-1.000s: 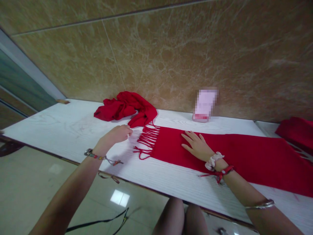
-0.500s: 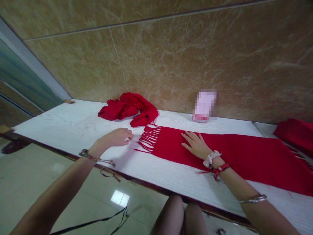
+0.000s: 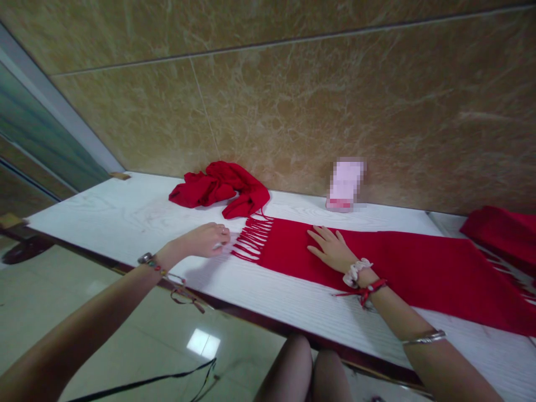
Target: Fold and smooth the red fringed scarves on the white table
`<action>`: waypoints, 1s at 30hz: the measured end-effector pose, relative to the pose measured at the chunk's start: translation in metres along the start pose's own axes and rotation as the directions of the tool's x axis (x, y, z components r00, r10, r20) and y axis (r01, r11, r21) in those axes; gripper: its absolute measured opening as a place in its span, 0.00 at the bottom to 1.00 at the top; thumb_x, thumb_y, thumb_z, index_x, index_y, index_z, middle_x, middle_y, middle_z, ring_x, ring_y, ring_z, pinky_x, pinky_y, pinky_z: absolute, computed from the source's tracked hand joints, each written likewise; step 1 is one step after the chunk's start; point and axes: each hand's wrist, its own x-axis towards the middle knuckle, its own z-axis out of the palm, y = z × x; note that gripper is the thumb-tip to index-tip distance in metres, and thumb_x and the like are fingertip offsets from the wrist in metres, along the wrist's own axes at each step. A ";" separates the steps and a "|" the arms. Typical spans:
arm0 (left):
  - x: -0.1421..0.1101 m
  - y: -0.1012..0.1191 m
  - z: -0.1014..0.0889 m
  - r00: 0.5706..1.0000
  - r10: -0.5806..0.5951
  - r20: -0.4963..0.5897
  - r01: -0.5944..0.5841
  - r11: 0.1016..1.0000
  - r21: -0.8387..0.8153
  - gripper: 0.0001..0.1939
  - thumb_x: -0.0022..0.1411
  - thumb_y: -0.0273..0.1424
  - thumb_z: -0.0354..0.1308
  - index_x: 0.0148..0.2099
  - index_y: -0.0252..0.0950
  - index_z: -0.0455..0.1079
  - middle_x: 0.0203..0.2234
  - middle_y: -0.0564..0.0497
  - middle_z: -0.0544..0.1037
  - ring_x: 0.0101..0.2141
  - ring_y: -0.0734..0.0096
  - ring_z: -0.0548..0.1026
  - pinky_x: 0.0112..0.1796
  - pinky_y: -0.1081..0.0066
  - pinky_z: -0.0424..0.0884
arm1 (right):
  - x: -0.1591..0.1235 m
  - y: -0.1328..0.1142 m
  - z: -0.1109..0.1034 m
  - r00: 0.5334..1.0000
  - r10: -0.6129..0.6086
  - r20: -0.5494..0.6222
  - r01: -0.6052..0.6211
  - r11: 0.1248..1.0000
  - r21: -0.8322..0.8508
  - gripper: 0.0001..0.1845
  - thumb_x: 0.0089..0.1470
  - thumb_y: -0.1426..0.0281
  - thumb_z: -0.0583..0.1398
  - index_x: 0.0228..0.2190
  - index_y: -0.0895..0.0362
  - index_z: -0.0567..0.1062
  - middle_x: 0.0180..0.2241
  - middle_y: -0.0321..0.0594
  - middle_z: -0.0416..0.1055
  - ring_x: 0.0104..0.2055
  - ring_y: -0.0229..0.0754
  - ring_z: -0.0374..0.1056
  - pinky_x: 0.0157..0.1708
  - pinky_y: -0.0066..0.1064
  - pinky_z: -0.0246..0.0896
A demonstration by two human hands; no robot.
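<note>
A red scarf (image 3: 402,268) lies stretched along the white table, its fringe (image 3: 253,237) pointing left. My right hand (image 3: 333,248) rests flat on the cloth a little in from the fringed end, fingers spread. At the tips of the fringe is my left hand (image 3: 205,239), its fingers curled together. A faint pale patch shows by those fingers; whether they hold a small thing or the strands' ends, I cannot make out. Behind the fringe, a second red cloth (image 3: 220,190) sits crumpled against the wall, with a thin strand trailing from it.
A pink box-like object (image 3: 345,187), blurred out, leans on the marbled wall (image 3: 285,111). More red fabric (image 3: 500,231) is heaped at the far right. The table's front edge (image 3: 243,315) runs just above my knees. A dark strap (image 3: 146,382) hangs at lower left.
My left hand has moved slightly right, up to the tips of the fringe. My right hand stays flat on the scarf. The view has shifted a little.
</note>
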 end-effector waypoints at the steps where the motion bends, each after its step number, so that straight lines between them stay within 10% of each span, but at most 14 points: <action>1: -0.004 -0.003 -0.002 0.999 -0.030 -0.011 0.030 1.000 0.009 0.06 0.52 0.24 0.50 0.31 0.35 0.69 0.31 0.48 0.73 0.35 0.67 0.69 0.40 0.69 0.63 | 0.000 0.000 0.000 1.000 0.001 -0.003 -0.001 1.000 -0.002 0.26 0.57 0.59 0.44 0.55 0.55 0.58 0.58 0.47 0.51 0.60 0.51 0.45 0.54 0.54 0.43; 11: 0.074 0.055 0.016 0.922 -0.098 -0.375 0.051 0.990 -0.133 0.21 0.63 0.34 0.44 0.57 0.32 0.56 0.57 0.41 0.56 0.56 0.62 0.54 0.53 0.63 0.53 | -0.001 -0.002 0.004 0.999 -0.021 -0.026 0.021 1.000 -0.002 0.27 0.57 0.58 0.43 0.56 0.55 0.56 0.59 0.46 0.49 0.61 0.50 0.42 0.54 0.55 0.40; 17: 0.106 0.049 0.034 0.946 -0.274 -0.174 0.252 0.958 -0.136 0.22 0.65 0.37 0.40 0.59 0.39 0.52 0.58 0.46 0.55 0.57 0.58 0.53 0.53 0.55 0.53 | -0.001 -0.004 0.001 1.000 -0.005 -0.003 0.005 1.000 -0.020 0.27 0.57 0.58 0.44 0.56 0.54 0.56 0.59 0.44 0.48 0.61 0.49 0.42 0.55 0.54 0.40; 23: 0.083 0.028 0.035 0.838 -0.512 -0.189 0.509 0.858 -0.071 0.19 0.63 0.32 0.42 0.55 0.34 0.59 0.54 0.41 0.62 0.53 0.56 0.61 0.48 0.56 0.60 | -0.001 -0.004 0.002 1.000 -0.001 0.002 0.001 1.000 -0.029 0.27 0.57 0.57 0.43 0.56 0.53 0.55 0.60 0.43 0.47 0.61 0.48 0.41 0.55 0.53 0.39; 30: 0.120 0.026 0.006 0.949 -0.141 -0.281 0.162 0.985 0.053 0.11 0.57 0.23 0.48 0.41 0.34 0.69 0.42 0.47 0.72 0.42 0.67 0.69 0.43 0.70 0.64 | -0.001 -0.005 0.001 1.000 0.005 0.002 -0.005 0.999 -0.042 0.27 0.58 0.58 0.43 0.56 0.54 0.56 0.60 0.43 0.47 0.61 0.48 0.42 0.55 0.53 0.39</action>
